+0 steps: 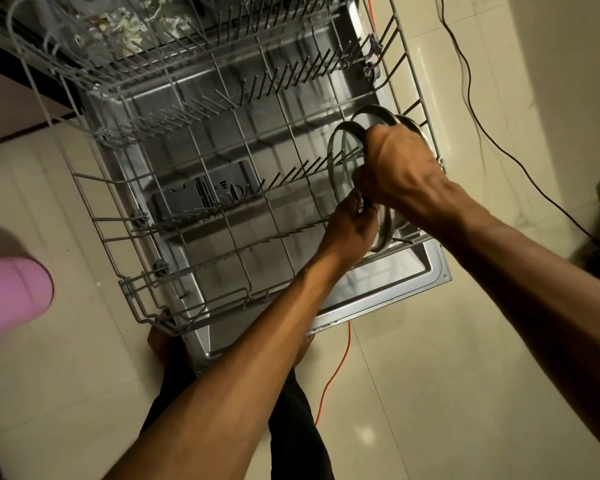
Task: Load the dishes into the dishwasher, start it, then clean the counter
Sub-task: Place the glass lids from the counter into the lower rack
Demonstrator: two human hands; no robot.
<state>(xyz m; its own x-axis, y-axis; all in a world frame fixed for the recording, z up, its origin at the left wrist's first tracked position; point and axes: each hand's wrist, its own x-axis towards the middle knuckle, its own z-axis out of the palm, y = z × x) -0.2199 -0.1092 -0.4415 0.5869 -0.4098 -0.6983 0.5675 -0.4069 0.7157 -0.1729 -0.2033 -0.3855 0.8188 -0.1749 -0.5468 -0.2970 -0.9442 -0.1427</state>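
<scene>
Your right hand [397, 168] sits at the right end of the pulled-out lower rack [201, 188], fingers curled over the top rim of a glass lid [340, 161] with a metal band. The fingertips are hidden behind the rim, so how far they wrap cannot be told. Your left hand [352, 225] is just below and to the left of the right one, its fingers pinching the lower edge of the same lid; the exact contact point is masked by the knuckles.

The lid stands on edge, tilted, among the tines in the rack's right corner. Behind your right hand a second round rim [373, 114] shows, touching or nearly touching the first; whether it is another lid or a plate is unclear. A third curved edge [413, 124] pokes out to the right of your fingers, mostly hidden.

The rack rests over the open dishwasher door [413, 271]. Well to the left of your fingers, the detergent compartment [201, 194] shows through the wires. The upper rack [125, 46] is cut off at the top edge, its contents blurred.

An orange cable [340, 362] runs along the floor below your left forearm. A pink object [11, 296] is cut off at the left edge.
</scene>
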